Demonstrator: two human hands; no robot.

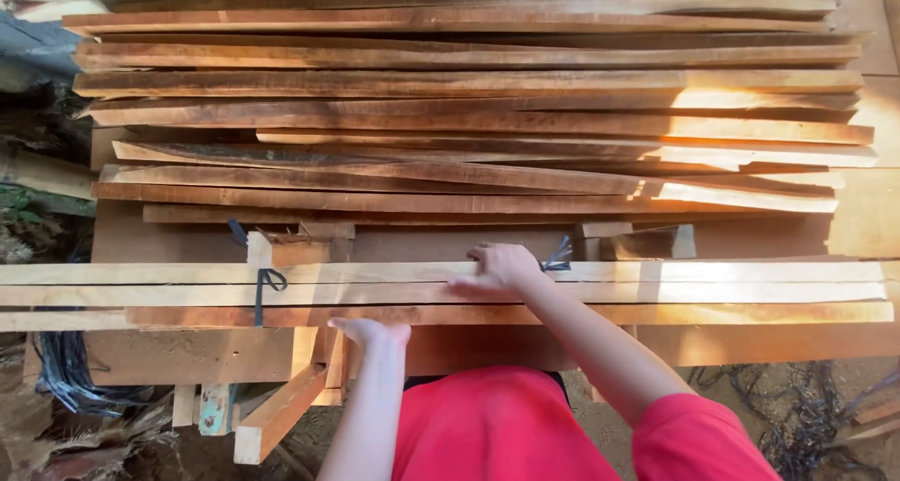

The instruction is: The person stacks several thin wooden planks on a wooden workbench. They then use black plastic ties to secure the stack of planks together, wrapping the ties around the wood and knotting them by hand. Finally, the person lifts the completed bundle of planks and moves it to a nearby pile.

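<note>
My right hand (pixel 500 268) lies flat on the bundle of planks (pixel 656 292), fingers spread wide, palm down on the top edges, gripping nothing. My left hand (pixel 370 332) sits at the near edge of the same bundle, fingers curled loosely against the lowest plank; whether they grip it, I cannot tell. The bundle runs crosswise straight in front of me. A dark strap (pixel 262 289) wraps the bundle left of my hands; another strap end (pixel 560 256) pokes up just beyond my right hand. Beyond the bundle, a big stack of reddish boards (pixel 469 115) lies parallel to it. Below the bundle, to my left, short wood blocks (pixel 277 415) stick out.
</note>
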